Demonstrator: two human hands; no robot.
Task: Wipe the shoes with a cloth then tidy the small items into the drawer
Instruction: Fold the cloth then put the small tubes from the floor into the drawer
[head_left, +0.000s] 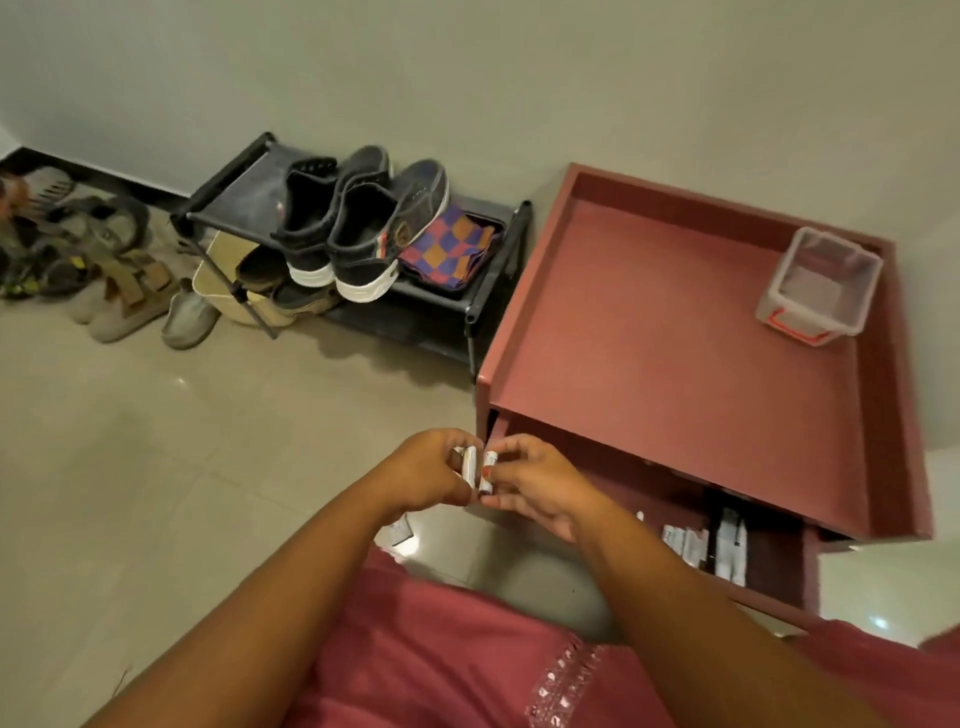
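Note:
My left hand (426, 475) and my right hand (540, 483) meet in front of the red cabinet (675, 332), just left of its open drawer (727, 540). Both pinch small white batteries (480, 470): my left hand holds a couple of them, my right hand grips one with an orange mark. Inside the drawer lie several small items, among them a dark remote (730, 543) and white packets (683, 543). A pair of dark shoes with white soles (358, 223) stands on the black shoe rack (483, 280), next to a folded checkered cloth (449, 247).
An empty clear plastic box with red clips (818, 286) sits on the cabinet top, far right. A small white object (400, 535) lies on the tiled floor under my left wrist. Sandals and slippers (119, 286) are scattered left of the rack, with more shoes beneath it.

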